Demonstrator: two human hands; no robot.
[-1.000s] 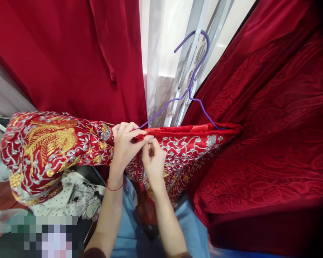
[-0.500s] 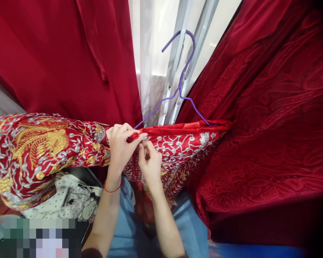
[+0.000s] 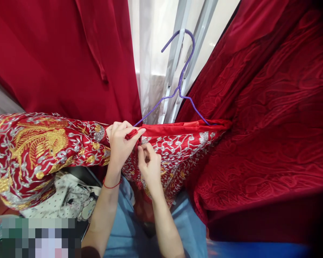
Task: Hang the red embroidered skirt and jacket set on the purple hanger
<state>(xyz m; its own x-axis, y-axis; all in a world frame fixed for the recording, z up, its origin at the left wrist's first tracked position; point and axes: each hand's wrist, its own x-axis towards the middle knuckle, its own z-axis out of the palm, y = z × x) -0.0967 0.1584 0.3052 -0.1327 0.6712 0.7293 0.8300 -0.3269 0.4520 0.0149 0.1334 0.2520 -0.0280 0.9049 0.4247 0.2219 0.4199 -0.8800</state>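
A red garment with silver and gold embroidery (image 3: 177,147) hangs from a purple wire hanger (image 3: 181,77), its plain red waistband running along the hanger's lower edge. My left hand (image 3: 121,141) is closed on the garment's upper edge by the hanger's left end, with a fold of red cloth between thumb and fingers. Just below and to the right, my right hand (image 3: 150,159) pinches at the front of the garment beside a thin dark red strip. What sits between its fingertips is too small to make out.
Another embroidered red and gold piece (image 3: 45,143) lies at the left, over a dotted white cloth (image 3: 67,197). Plain red fabric (image 3: 70,53) hangs behind on the left, patterned dark red fabric (image 3: 271,118) on the right. The hanger hooks onto a pale metal frame (image 3: 174,53).
My right hand has moved slightly down from the left one, and a dark red strip now shows between them. The left hand keeps its grip on the garment's edge.
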